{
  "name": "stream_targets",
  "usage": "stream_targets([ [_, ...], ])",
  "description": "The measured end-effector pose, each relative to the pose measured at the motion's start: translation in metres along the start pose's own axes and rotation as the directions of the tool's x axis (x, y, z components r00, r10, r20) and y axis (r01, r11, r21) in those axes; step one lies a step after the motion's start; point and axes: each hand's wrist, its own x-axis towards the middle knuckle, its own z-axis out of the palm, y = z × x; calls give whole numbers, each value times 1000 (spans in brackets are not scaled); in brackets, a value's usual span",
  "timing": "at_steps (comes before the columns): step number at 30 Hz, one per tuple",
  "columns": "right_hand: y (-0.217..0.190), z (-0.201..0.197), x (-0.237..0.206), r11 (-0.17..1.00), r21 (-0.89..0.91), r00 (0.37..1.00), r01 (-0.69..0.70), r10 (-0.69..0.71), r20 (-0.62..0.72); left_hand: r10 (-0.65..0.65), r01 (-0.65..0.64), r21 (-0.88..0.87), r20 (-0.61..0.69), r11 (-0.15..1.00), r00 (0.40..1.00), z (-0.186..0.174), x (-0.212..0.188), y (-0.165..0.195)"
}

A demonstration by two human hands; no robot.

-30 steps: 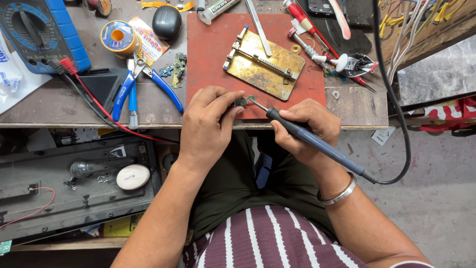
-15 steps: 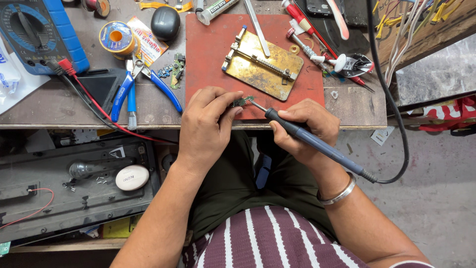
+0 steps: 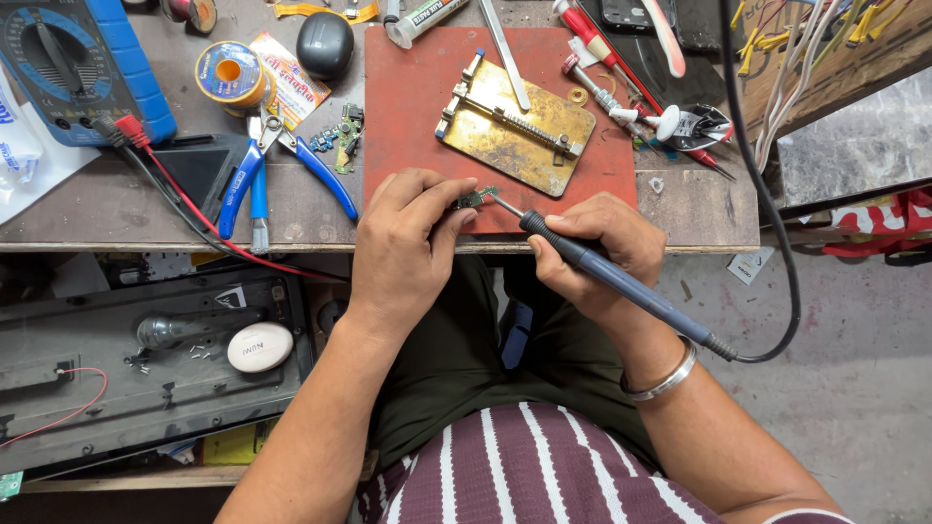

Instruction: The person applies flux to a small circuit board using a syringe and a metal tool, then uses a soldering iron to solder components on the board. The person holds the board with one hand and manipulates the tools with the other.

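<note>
Almost nothing has shifted since the earlier frames: both hands hold their places at the tabletop's (image 3: 116,209) near edge. On the red mat (image 3: 408,107), centre frame, the left hand (image 3: 403,243) pinches a small circuit board (image 3: 473,200). The right hand (image 3: 597,247) grips the soldering iron (image 3: 621,281), its long axis running lower right to upper left, tip touching the board.

One view only, from a camera worn on the person's head. It looks almost straight down, close over the lap and the near edge of the workbench (image 3: 116,209). The bench fills the upper part of the frame, the striped shirt (image 3: 544,466) the bottom centre. A lower shelf (image 3: 146,369) sits at lower left, bare floor (image 3: 854,388) at right. Both forearms enter from the bottom.
</note>
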Motion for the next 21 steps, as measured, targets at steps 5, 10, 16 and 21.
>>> stream_targets([
  [5,0,-1,0,1000,3,1000,-20,20,-1,3,-3,2,-3,1000,1000,0,0,0],
  [10,0,-1,-1,1000,-5,1000,-28,28,3,8,-8,-2,0,1000,1000,1,1,-1],
  [16,0,-1,-1,999,-3,999,-37,37,5,6,-6,2,-3,1000,1000,0,0,0],
  [21,0,-1,-1,999,-4,999,-42,42,-3,2,-2,3,-1,1000,1000,0,0,0],
])
